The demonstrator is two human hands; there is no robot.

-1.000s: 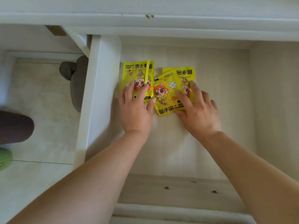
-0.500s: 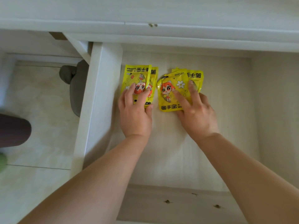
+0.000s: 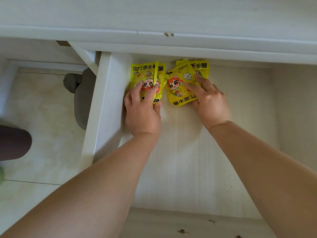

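Note:
Several yellow hand-warmer packets with a cartoon figure lie at the back of an open white drawer point(image 3: 188, 152). The left stack of packets point(image 3: 145, 74) sits against the drawer's left wall. My left hand point(image 3: 143, 109) holds it, fingers curled on top and thumb at its lower right edge. The right stack of packets point(image 3: 181, 85) lies beside it, one packet tilted over another. My right hand point(image 3: 209, 102) rests on that stack with spread fingers pressing its right half. A narrow gap separates the two stacks.
The drawer's left side wall point(image 3: 103, 109) stands tall next to my left hand. The desk front edge point(image 3: 171, 34) overhangs the back. A grey slipper point(image 3: 82, 93) lies on the pale floor at left, with a dark trouser leg point(image 3: 13, 143).
Both stacks have slid toward the back of the drawer. The right packets moved apart from the left stack and turned straighter. My hands followed them.

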